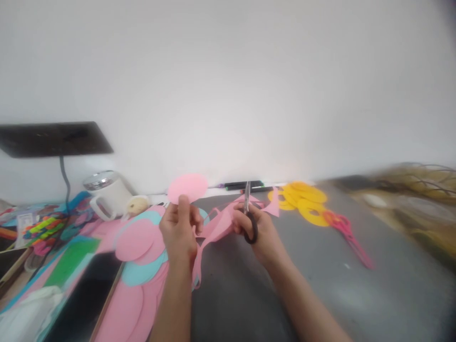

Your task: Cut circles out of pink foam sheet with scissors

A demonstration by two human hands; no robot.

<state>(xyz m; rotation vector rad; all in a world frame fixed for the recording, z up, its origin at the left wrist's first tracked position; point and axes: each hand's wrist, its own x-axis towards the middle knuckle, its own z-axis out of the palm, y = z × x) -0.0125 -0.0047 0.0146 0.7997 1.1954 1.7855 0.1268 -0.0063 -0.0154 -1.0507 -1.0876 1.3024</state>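
Between its thumb and fingers my left hand (181, 228) pinches a pink paper circle (188, 187), held upright. My right hand (254, 228) has its fingers through the dark handles of the scissors (247, 202), whose blades point up. Pink paper scraps (221, 224) hang between the two hands, touching the right hand's fingers. Left of my left hand, pink circles (137, 239) and blue circles (144, 271) lie in an overlapping pile.
Yellow paper rings (302, 197) and pink scissors (351, 237) lie right on the grey mat (320, 285). Markers (242, 185) lie along the wall. At left are a white mug (112, 197), a dark phone-like slab (87, 297) and green paper (73, 261).
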